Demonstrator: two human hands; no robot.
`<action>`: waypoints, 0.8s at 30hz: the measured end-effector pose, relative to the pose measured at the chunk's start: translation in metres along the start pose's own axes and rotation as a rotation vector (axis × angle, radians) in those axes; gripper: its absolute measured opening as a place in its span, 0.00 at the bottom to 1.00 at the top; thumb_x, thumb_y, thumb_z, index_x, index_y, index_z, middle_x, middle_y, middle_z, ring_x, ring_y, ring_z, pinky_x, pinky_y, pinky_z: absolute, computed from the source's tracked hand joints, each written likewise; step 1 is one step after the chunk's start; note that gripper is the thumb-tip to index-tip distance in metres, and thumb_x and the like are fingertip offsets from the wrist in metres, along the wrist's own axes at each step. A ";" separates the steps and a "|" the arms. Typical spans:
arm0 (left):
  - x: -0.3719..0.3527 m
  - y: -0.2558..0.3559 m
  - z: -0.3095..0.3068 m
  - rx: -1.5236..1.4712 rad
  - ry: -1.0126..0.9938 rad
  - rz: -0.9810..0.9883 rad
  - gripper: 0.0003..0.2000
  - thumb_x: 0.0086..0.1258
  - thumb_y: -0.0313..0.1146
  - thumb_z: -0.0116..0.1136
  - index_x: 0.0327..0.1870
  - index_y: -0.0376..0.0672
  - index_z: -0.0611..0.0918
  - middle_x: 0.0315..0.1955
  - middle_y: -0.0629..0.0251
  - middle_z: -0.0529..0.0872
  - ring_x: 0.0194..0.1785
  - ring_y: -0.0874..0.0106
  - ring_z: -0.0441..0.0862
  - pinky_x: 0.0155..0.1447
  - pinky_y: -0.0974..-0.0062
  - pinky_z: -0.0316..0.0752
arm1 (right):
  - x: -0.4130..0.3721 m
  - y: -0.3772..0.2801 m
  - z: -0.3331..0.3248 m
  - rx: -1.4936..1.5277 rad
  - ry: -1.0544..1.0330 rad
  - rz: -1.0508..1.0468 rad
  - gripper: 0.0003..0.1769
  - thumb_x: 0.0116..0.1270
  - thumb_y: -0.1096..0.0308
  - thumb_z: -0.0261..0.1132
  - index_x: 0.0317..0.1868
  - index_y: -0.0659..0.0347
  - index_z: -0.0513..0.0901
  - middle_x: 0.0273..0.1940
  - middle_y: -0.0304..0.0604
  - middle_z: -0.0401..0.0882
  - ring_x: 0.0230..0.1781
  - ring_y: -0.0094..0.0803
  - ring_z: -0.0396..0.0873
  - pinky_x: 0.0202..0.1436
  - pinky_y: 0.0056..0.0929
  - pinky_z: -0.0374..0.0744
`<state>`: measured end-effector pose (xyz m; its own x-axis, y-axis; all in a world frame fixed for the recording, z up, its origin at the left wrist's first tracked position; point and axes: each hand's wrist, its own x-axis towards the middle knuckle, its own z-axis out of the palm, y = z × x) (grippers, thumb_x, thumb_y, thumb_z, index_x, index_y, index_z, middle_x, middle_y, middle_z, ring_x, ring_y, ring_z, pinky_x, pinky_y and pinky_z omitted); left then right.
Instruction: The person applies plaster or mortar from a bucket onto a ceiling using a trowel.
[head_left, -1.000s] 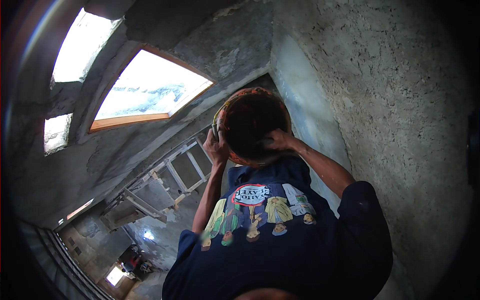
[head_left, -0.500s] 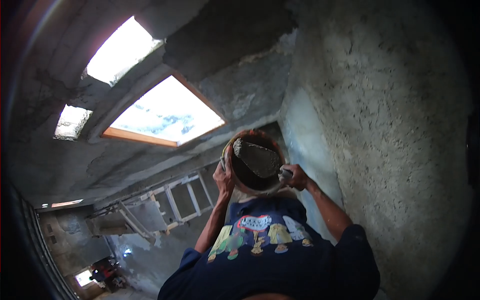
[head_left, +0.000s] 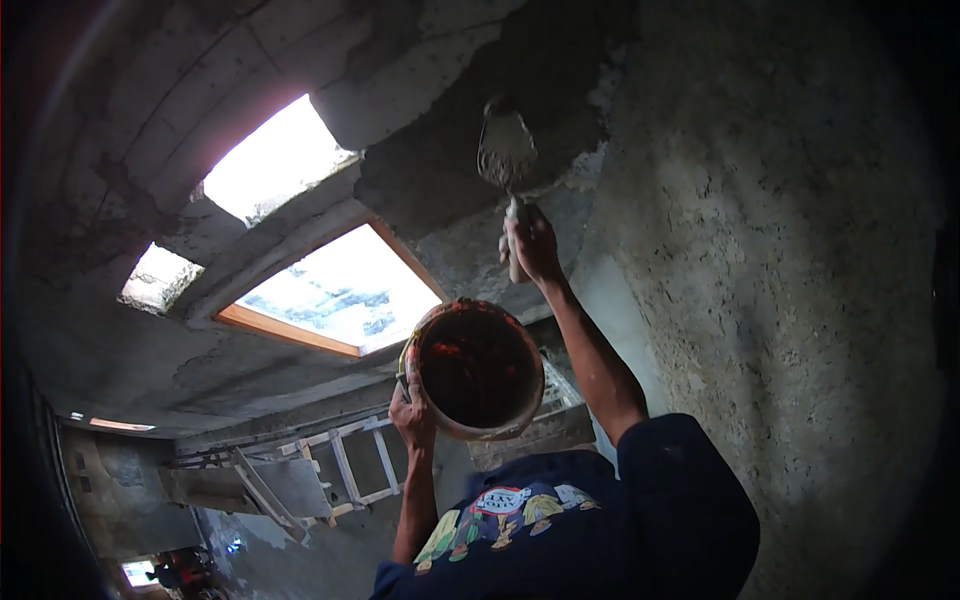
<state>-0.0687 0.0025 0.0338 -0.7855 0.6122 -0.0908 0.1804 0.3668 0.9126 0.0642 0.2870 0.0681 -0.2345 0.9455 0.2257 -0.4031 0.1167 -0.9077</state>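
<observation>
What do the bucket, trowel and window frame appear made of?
Bucket: probably plastic, dull and grimy, reddish inside, thick rim.
Trowel: likely metal, given its thin blade; grey residue masks the finish.
Window frame: probably wood, smooth-looking, judging by its orange-brown tone.

Navy T-shirt [head_left: 565, 560] — loose short sleeves [head_left: 692, 490], printed cartoon figures [head_left: 504, 531].

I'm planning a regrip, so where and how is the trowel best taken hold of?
Best, I'd judge, grip the trowel by its handle, coming from the wearer's side: the handle is slim, points back toward the body, and the right hand wraps it. The broad blade points away and looks coated in grey mortar, so it offers a poorer hold.
</observation>
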 end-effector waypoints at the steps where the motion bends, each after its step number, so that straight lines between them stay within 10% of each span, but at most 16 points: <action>1: 0.002 0.002 0.000 -0.008 0.005 0.009 0.20 0.74 0.45 0.49 0.40 0.33 0.81 0.23 0.66 0.78 0.28 0.79 0.70 0.34 0.77 0.69 | 0.023 -0.003 0.012 -0.059 0.056 -0.017 0.09 0.66 0.66 0.59 0.37 0.62 0.69 0.18 0.38 0.70 0.13 0.26 0.74 0.13 0.27 0.72; 7: 0.000 -0.006 -0.002 -0.027 0.050 -0.027 0.20 0.74 0.45 0.49 0.35 0.33 0.79 0.20 0.68 0.76 0.26 0.79 0.68 0.31 0.76 0.67 | 0.115 -0.014 0.055 -0.202 0.303 0.066 0.17 0.63 0.58 0.62 0.40 0.64 0.71 0.28 0.45 0.76 0.20 0.34 0.78 0.20 0.32 0.76; 9: -0.001 -0.010 -0.003 -0.002 0.048 -0.050 0.20 0.74 0.45 0.49 0.33 0.32 0.79 0.19 0.67 0.76 0.25 0.78 0.68 0.30 0.75 0.67 | 0.139 0.004 0.064 -0.670 0.551 -0.544 0.19 0.63 0.58 0.59 0.42 0.68 0.73 0.28 0.54 0.78 0.28 0.48 0.80 0.31 0.39 0.80; 10: -0.001 -0.012 -0.002 0.004 0.073 -0.022 0.20 0.74 0.45 0.49 0.32 0.32 0.78 0.19 0.67 0.76 0.24 0.78 0.68 0.30 0.74 0.67 | 0.142 0.004 0.068 -0.696 0.503 -0.306 0.22 0.63 0.57 0.60 0.47 0.71 0.73 0.41 0.62 0.77 0.43 0.57 0.77 0.47 0.42 0.78; 18: -0.001 -0.005 0.002 0.043 0.102 -0.032 0.20 0.73 0.44 0.50 0.36 0.30 0.80 0.22 0.64 0.81 0.27 0.77 0.72 0.34 0.74 0.71 | 0.186 0.062 0.113 -0.927 0.639 -0.583 0.28 0.69 0.60 0.58 0.59 0.77 0.66 0.58 0.69 0.66 0.57 0.59 0.70 0.60 0.44 0.73; 21: -0.001 -0.007 0.001 0.083 0.103 -0.059 0.20 0.73 0.44 0.51 0.38 0.30 0.81 0.23 0.64 0.82 0.28 0.76 0.73 0.35 0.74 0.71 | 0.195 0.070 0.132 -0.744 0.537 -0.182 0.29 0.69 0.62 0.58 0.63 0.75 0.64 0.63 0.69 0.61 0.61 0.59 0.67 0.64 0.45 0.70; 23: 0.001 -0.009 0.002 0.071 0.114 -0.054 0.20 0.73 0.43 0.50 0.38 0.30 0.81 0.24 0.64 0.82 0.29 0.76 0.74 0.35 0.74 0.72 | 0.211 0.082 0.141 -2.057 0.187 -0.122 0.30 0.68 0.64 0.56 0.66 0.73 0.62 0.68 0.68 0.54 0.64 0.59 0.64 0.67 0.49 0.65; 24: 0.001 -0.012 0.002 0.066 0.120 -0.030 0.20 0.73 0.43 0.50 0.39 0.30 0.81 0.26 0.64 0.83 0.29 0.75 0.75 0.36 0.74 0.72 | 0.220 0.088 0.148 -2.057 0.193 -0.010 0.30 0.67 0.65 0.55 0.66 0.72 0.62 0.69 0.66 0.52 0.67 0.59 0.58 0.71 0.52 0.58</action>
<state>-0.0703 0.0001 0.0216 -0.8555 0.5136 -0.0655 0.1913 0.4311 0.8818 -0.1542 0.4606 0.0901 -0.1084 0.9396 0.3247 0.9930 0.0871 0.0794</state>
